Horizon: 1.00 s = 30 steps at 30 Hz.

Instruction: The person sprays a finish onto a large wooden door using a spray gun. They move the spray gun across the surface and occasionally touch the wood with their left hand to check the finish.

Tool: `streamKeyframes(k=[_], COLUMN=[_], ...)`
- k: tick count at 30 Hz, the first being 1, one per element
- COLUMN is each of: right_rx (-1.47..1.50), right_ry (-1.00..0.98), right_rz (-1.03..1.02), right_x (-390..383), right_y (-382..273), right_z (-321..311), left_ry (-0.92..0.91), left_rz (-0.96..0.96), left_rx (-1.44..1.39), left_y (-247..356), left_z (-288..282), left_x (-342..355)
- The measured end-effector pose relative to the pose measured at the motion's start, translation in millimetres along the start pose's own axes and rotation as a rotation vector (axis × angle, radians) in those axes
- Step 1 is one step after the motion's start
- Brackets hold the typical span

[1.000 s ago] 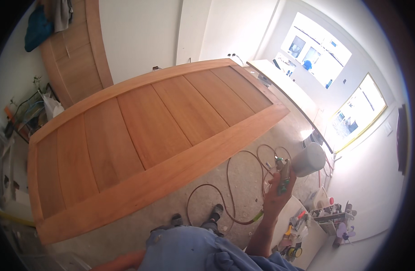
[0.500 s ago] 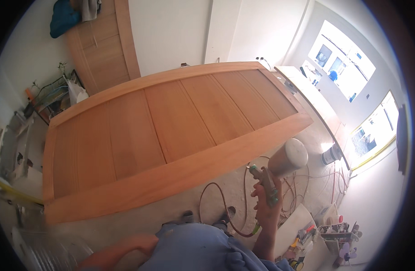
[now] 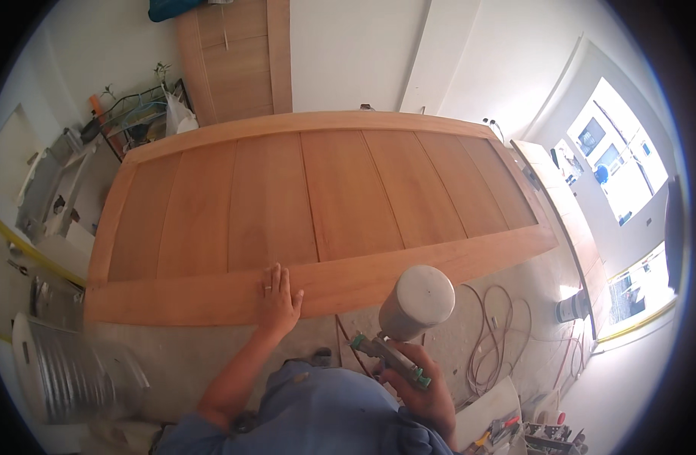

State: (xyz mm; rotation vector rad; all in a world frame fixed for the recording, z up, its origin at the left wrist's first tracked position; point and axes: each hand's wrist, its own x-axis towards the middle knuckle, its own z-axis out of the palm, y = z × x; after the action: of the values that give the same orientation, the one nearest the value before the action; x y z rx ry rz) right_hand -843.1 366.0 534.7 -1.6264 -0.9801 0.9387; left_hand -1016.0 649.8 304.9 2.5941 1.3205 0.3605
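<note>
A large panelled wooden door [image 3: 348, 193] lies flat and raised off the floor in front of me. My left hand [image 3: 278, 302] rests open on its near rail, fingers stretched toward the panels, a ring on one finger. In my right hand [image 3: 422, 383] is a spray gun [image 3: 390, 356], with green fittings and a pale cup [image 3: 418, 302] on top. The gun is held near my body, just off the door's near edge, its nozzle end to the left. Part of the grip is hidden by my fingers.
A reddish hose [image 3: 493, 341] coils on the floor at right. Tools lie on a board [image 3: 500, 425] at lower right. A ribbed metal duct [image 3: 71, 371] stands at lower left. Another door [image 3: 234, 64] leans on the back wall. A long panel [image 3: 564, 205] and a bucket [image 3: 572, 308] are right.
My left hand has come up from beside my body onto the door's near rail. My right hand has brought the spray gun left and closer to me. The view has turned.
</note>
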Motion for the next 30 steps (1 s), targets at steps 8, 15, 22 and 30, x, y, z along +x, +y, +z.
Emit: streamKeyframes(k=[8,15,22,30], right_rx=[0.036,0.082,0.023,-0.020], right_ry=[0.091,0.099,0.014,-0.058], right_rz=[0.129,0.126,0.125,0.087], right_x=[1.8,4.4,9.3,13.6], right_y=[-3.2,0.8,-2.3,-0.9], right_z=[3.2,8.0,13.1,17.1], left_ry=[-0.073,-0.064,0.058,0.109], left_rz=[0.153,0.025,-0.171,-0.458], left_rx=[-0.011,-0.016,0.004,0.169], left_y=[-1.1,-29.8,-72.0,-78.9], left_z=[-2.4,-18.8,-29.4,-24.2], left_x=[-22.9,-57.7,-53.9,-13.9])
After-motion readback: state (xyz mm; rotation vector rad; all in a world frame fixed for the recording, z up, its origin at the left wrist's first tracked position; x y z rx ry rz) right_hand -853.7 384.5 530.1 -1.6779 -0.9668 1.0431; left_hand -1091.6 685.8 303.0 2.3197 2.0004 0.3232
